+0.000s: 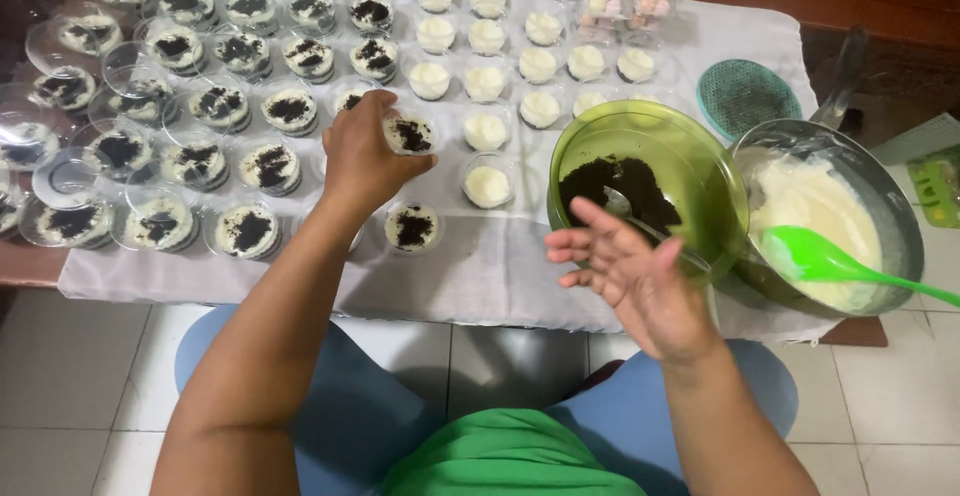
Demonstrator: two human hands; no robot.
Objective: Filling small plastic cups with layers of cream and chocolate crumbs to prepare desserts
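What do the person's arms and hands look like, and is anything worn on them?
Both forearms are bare up to the bottom edge of the picture, with no sleeves in view. The left hand and the right hand wear no gloves. I see no rings, watch or bracelet on either one. Lower down, the person wears a green top and light blue trousers.

My left hand (362,156) and right hand (630,274) are bare, without rings or watch; forearms unsleeved. I wear a green top over light blue trousers covering both knees.
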